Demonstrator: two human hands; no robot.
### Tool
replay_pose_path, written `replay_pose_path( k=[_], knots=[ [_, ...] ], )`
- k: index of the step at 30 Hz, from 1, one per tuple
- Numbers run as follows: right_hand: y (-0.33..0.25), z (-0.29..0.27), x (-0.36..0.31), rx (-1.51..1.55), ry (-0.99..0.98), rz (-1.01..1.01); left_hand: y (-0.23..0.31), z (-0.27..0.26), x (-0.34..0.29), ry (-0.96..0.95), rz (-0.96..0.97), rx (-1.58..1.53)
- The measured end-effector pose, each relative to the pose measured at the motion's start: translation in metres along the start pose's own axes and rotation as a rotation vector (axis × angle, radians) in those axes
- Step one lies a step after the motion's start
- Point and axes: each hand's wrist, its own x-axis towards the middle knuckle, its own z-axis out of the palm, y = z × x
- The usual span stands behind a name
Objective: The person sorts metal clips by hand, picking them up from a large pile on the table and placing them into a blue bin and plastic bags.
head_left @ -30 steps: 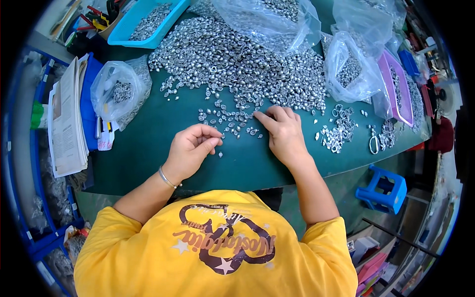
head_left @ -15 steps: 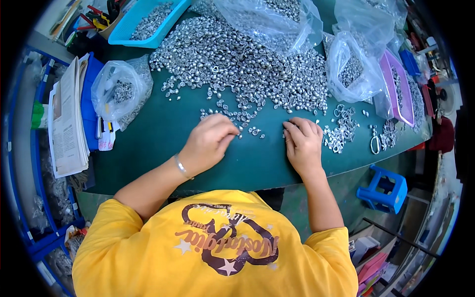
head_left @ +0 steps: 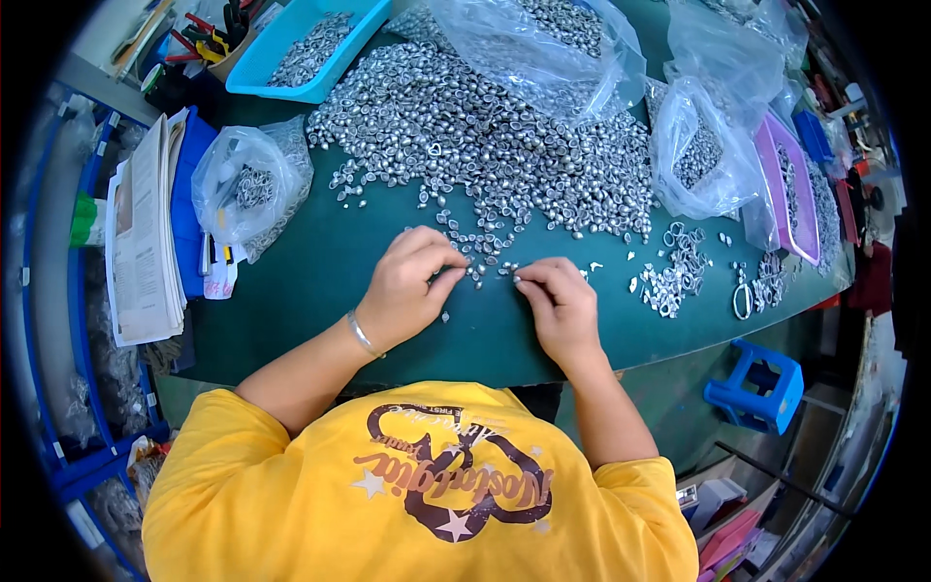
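A large heap of small silver metal pieces, rounded and cup-like, covers the far middle of the green table. Some of them trail from the heap toward my hands. My left hand, a silver bangle at its wrist, is closed in a pinch at the near end of that trail; whatever lies between its fingertips is hidden. Opposite it, my right hand pinches a small silver metal piece between thumb and forefinger. A single piece lies near my left thumb.
Right of my hands are small piles of silver ring-like parts. Clear plastic bags of parts, a pink tray and a turquoise basket stand around the heap. Papers lie left; a blue stool stands right.
My right hand has moved left, from beside the ring-like parts to the loose pieces near my left hand. The left hand stays by the trail. The whole view has shifted slightly.
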Motion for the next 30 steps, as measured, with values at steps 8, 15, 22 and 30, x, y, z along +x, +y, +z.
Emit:
replay_pose_path(
  k=[8,15,22,30],
  knots=[
    [-0.003,-0.003,-0.007,0.486,-0.066,0.425,0.019,0.010,0.000,-0.063,-0.123,-0.293],
    [-0.004,-0.003,0.002,-0.094,0.050,-0.087,0.005,-0.004,-0.006,-0.032,-0.018,-0.126],
    [-0.004,0.023,0.020,-0.369,-0.051,-0.243,0.004,-0.024,-0.013,-0.015,-0.207,-0.184],
    [-0.004,0.027,0.023,-0.323,-0.001,-0.281,0.005,-0.011,-0.021,-0.294,0.070,0.067]
  ],
)
